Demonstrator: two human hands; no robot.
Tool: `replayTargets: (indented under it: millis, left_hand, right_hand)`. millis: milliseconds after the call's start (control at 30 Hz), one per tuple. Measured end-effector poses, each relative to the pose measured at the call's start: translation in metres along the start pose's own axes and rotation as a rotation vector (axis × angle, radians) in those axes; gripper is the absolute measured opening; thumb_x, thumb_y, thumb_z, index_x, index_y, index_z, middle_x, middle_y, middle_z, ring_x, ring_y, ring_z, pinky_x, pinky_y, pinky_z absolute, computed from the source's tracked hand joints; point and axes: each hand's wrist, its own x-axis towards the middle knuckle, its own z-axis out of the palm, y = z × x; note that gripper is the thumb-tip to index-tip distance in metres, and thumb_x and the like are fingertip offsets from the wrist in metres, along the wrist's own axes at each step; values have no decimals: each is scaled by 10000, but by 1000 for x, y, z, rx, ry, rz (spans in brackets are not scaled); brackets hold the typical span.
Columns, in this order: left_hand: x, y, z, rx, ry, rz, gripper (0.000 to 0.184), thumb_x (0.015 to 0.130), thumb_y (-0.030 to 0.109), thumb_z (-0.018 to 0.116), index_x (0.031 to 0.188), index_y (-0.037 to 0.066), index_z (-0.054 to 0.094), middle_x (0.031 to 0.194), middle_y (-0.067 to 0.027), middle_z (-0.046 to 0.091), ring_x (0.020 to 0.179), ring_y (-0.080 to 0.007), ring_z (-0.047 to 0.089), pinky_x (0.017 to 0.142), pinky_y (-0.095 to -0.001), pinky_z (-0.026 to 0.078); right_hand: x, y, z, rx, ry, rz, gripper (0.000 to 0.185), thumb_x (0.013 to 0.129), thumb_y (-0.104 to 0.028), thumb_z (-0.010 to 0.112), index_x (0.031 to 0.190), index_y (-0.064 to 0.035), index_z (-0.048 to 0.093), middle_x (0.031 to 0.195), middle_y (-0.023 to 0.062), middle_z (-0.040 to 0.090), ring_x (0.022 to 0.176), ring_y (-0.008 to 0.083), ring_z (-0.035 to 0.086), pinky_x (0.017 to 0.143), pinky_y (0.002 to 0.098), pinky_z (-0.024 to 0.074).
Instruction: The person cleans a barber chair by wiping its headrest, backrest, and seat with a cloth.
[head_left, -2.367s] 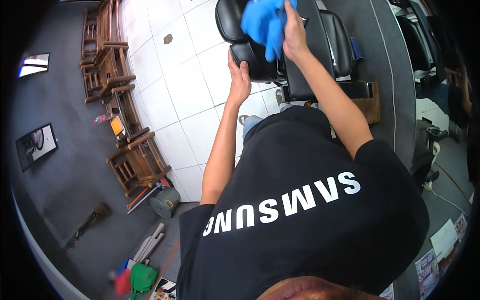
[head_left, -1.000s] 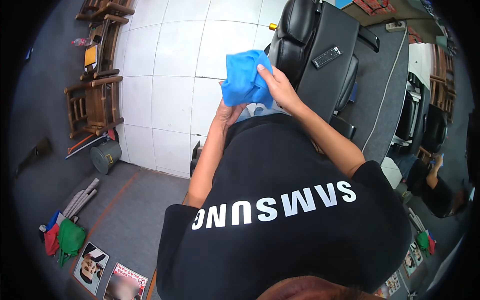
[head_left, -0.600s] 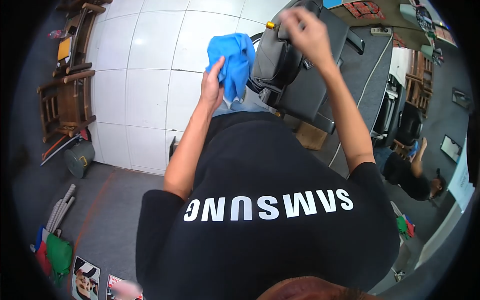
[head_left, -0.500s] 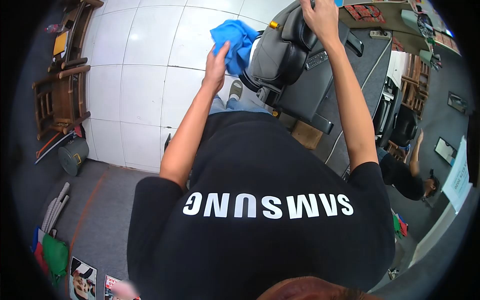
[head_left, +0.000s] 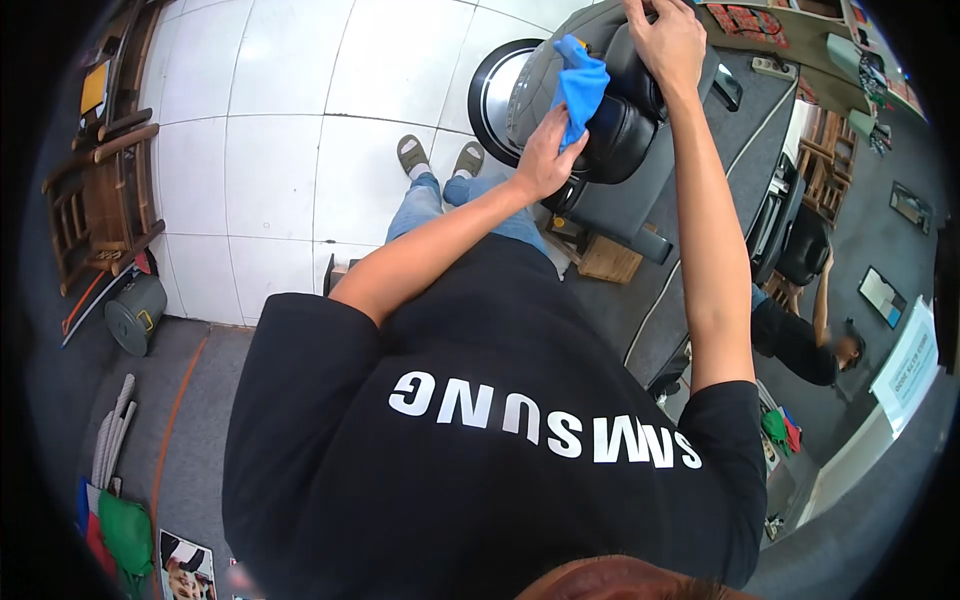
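A blue cloth (head_left: 582,88) is bunched in my left hand (head_left: 548,158), whose fingers are closed round its lower end. The cloth lies against the grey back of a black and grey salon chair (head_left: 615,150), beside its black padding. At the top edge of the frame, my right hand (head_left: 672,48) is on the upper part of the chair, fingers bent over it; the fingertips are partly cut off. The chair's round metal base (head_left: 492,100) shows at its left side.
A black padded surface (head_left: 640,200) and a wooden box (head_left: 610,260) are beside the chair. A white cable (head_left: 665,285) runs along the grey floor. Bamboo chairs (head_left: 105,205) and a grey bin (head_left: 135,312) stand left. A mirror (head_left: 800,330) at right reflects a person.
My left hand has moved right with the cloth, from over the floor tiles to the chair. My right hand has shifted slightly right, staying at the chair's top. The chair has turned.
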Motion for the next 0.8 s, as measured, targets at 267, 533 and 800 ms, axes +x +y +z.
replayTargets:
  millis: [267,533,800]
  left_hand:
    - [-80,-95,-36,509,-222,-305,374,962,320,581,1085,-27,642,1068,-226,654,1118,-404,582,969,-440,467]
    - [25,-103,-15,-146,35,-764,514,999,484,513,1089,-4,642,888,-158,672,855,-296,644,793,-423,475]
    - [65,-90,-5,136,-96,-404,386,975,328,547,1249,58,583,1196,-243,622,1087,-463,594,926,-506,478]
  right_hand:
    - [3,-3,-2,0,47,6,349,913,-335,681,818,-3,726,919,244,698,997,397,649,890,466,496]
    - [0,-1,2,32,91,10,366,924,-331,673,829,19,724,928,256,698,966,396,660,849,453,508]
    - [-1,10,9,43,93,-13,357,924,-316,669,832,25,720,928,245,706,971,390,664,840,448,512]
